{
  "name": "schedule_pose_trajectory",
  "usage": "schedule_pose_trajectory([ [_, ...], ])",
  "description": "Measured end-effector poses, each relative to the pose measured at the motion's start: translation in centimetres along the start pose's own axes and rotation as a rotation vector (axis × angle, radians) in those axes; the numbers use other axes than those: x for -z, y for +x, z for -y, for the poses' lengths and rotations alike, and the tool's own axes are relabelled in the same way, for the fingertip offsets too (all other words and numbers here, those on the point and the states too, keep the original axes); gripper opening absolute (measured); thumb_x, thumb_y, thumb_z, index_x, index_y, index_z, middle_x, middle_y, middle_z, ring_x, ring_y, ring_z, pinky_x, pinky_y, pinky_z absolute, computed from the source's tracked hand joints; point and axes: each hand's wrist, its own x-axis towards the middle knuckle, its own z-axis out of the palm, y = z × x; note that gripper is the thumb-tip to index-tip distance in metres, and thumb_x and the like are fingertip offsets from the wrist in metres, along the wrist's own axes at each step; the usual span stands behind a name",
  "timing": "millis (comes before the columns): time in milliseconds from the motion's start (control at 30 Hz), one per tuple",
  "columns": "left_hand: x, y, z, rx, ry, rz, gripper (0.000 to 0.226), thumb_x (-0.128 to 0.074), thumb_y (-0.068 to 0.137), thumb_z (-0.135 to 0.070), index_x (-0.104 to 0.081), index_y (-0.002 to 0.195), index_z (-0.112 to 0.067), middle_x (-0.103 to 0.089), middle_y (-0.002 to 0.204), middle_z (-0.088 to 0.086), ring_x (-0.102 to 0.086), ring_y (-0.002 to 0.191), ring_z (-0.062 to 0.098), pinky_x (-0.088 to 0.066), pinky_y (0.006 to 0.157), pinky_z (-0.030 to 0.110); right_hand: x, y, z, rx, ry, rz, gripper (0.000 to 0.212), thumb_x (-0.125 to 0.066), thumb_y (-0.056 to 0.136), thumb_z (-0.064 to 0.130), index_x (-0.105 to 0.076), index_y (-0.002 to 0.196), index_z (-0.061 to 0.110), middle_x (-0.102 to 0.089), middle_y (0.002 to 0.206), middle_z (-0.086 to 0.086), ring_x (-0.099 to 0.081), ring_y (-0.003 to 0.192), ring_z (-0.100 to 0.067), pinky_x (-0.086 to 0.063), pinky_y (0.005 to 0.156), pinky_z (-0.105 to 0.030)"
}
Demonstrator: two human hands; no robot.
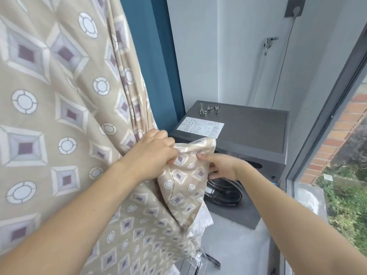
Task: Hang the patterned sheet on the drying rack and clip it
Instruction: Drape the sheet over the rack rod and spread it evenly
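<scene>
The patterned sheet (59,120), beige with diamonds and circles, hangs in long folds across the left half of the view. My left hand (153,153) is shut on a bunched part of it at centre. My right hand (220,165) pinches the sheet's loose corner just to the right, thumb on top. Metal clips (209,109) lie in a small pile on top of the grey washing machine (258,135), beyond both hands. Part of the drying rack (208,259) shows at the bottom under the cloth; the rest is hidden.
The washing machine fills the corner ahead, its round door behind my right hand. A blue wall panel (158,66) stands left of it. A tap (269,43) and wall socket (295,6) sit on the white wall. A window frame (325,116) runs down the right.
</scene>
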Motion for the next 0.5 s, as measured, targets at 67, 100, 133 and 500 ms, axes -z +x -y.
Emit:
schedule_pose_trajectory([
  [67,0.1,0.2,-0.4,0.014,0.03,-0.023,0.036,-0.066,0.049,-0.001,-0.058,0.074,-0.025,-0.048,0.067,-0.008,-0.047,0.073,0.021,-0.034,0.076,0.032,0.9,-1.3,2.1,0.089,-0.174,-0.175,0.038,-0.06,0.089,0.051,-0.065,0.112,0.022,-0.069,0.113,0.005,-0.061,0.11,-0.019,-0.043,0.103,-0.041],
  [100,0.2,0.3,-0.6,0.045,0.049,-0.034,0.037,-0.064,0.049,-0.002,-0.056,0.08,-0.022,-0.049,0.068,-0.006,-0.048,0.074,0.022,-0.037,0.076,0.034,1.3,-1.7,3.0,0.158,-0.173,-0.254,0.035,-0.057,0.092,0.05,-0.067,0.107,0.02,-0.069,0.111,0.005,-0.062,0.108,-0.018,-0.044,0.101,-0.039],
  [133,0.2,0.6,-0.7,0.095,0.081,-0.036,0.039,-0.063,0.051,-0.004,-0.054,0.086,-0.02,-0.052,0.071,-0.004,-0.05,0.075,0.024,-0.04,0.077,0.035,1.6,-2.2,4.1,0.254,-0.106,-0.313,0.035,-0.055,0.094,0.049,-0.069,0.102,0.018,-0.072,0.105,0.004,-0.065,0.102,-0.017,-0.047,0.096,-0.038],
  [500,13.3,12.3,4.1,0.579,0.496,0.077,0.041,-0.047,0.088,-0.021,-0.049,0.128,-0.011,-0.053,0.125,0.013,-0.047,0.12,0.033,-0.02,0.112,0.051,10.1,-9.8,19.6,0.921,0.943,-0.349,0.035,-0.056,0.092,0.036,-0.06,0.114,0.009,-0.056,0.131,-0.022,-0.057,0.12,-0.039,-0.042,0.102,-0.056],
])
